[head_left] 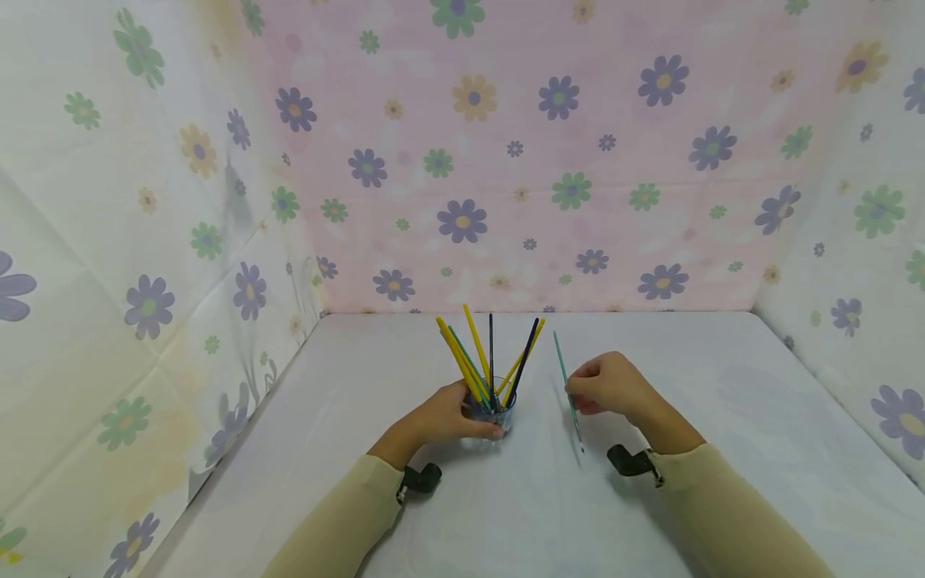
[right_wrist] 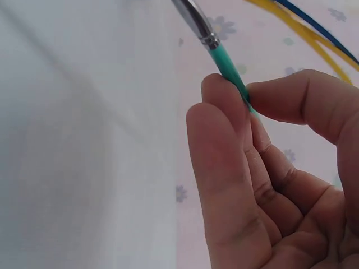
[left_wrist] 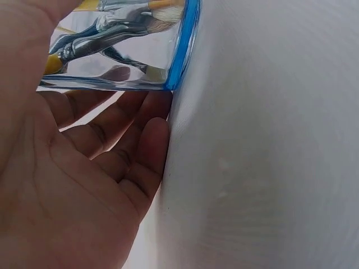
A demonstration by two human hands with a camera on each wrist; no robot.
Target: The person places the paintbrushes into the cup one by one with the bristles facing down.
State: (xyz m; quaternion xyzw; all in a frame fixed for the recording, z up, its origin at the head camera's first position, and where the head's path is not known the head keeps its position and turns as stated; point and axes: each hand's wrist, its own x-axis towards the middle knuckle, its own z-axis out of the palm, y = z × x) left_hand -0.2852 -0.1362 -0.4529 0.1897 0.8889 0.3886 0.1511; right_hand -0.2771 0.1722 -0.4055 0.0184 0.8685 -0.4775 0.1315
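Near the middle of the table, a little closer to the front edge than to the back one, the left hand is wrapping its fingers around a small clear glass cup with a blue rim. The cup is standing upright and is carrying a bundle of thin paintbrushes — yellow, dark blue and teal ones — which are leaning outward like a fan.

Just beside the cup, toward the right edge, the right hand is pinching a single teal paintbrush between the thumb and the fingertips. The handle is pointing up and away toward the back, and the metal ferrule end is pointing down to the table; whether the tip is touching the surface I cannot tell.

The brush looks very light, thin and stiff, with a smooth painted handle, so it is probably a little slippery and easy to rotate between the fingers. A pinch on the handle near the ferrule, as here, seems a good place — the bristles are the soft, delicate part and are better left untouched.

The cup looks heavier, hard and breakable, and its smooth wall could slide. With long brushes leaning out, it may tip easily, so a hold around its lower body seems the safest.
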